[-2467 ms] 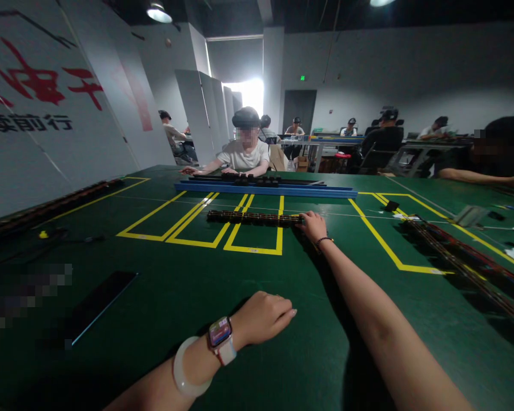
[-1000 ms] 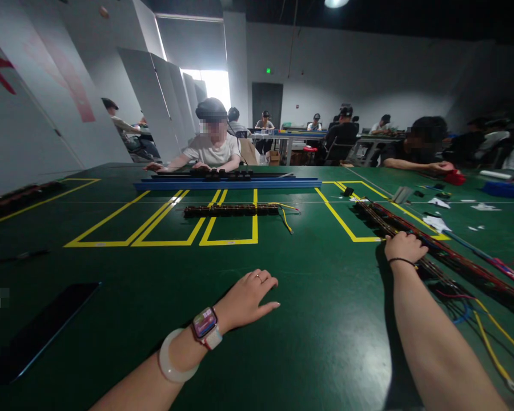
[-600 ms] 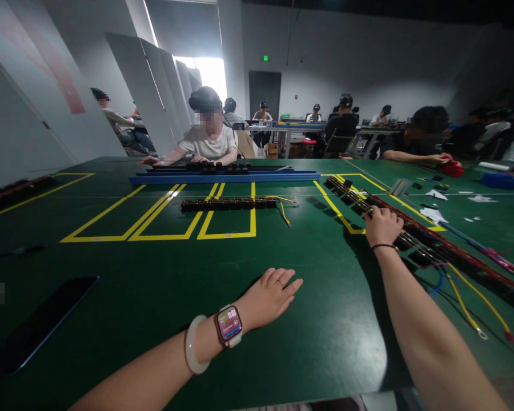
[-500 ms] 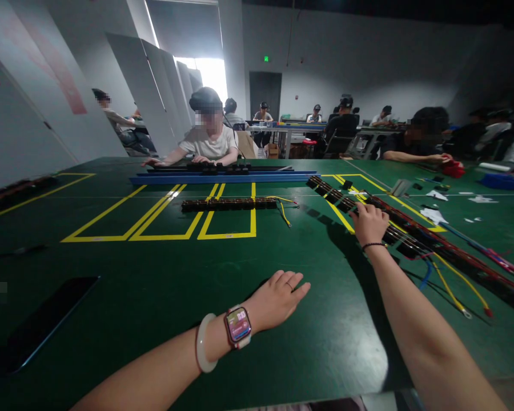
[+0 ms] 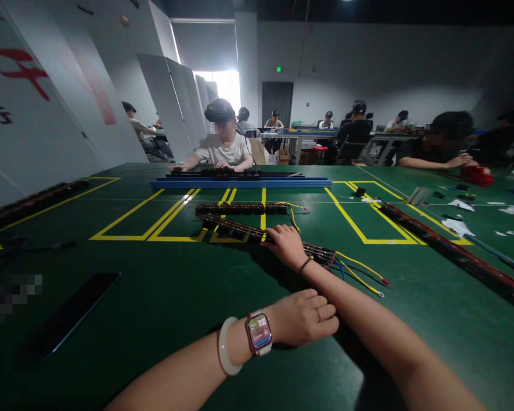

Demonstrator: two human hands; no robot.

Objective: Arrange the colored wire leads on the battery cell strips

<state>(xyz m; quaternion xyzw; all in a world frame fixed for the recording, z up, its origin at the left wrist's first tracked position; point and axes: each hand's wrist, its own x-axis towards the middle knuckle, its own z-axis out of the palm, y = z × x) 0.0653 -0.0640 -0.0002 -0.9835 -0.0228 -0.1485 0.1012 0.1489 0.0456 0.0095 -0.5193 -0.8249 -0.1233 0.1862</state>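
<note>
One strip (image 5: 233,226) in the right hand (image 5: 286,246), its wires (image 5: 362,269) trailing.
The right fingers are closed over it right of its middle; most of it reaches out to their left, and the wires hang off the short end to their right. I'd judge it light enough for one hand, stiff lengthwise, but fragile where the wires leave it, so hold the body nearer mid-length, never the wires (they look floppy). Whether it touches the table (image 5: 175,297) below those fingers, I can't tell. Another strip (image 5: 240,209) lies just beyond them. Nearer me than that grip, the left hand (image 5: 308,317) has half-curled fingers; its palm is hidden, so I can't say if it holds anything.
</note>
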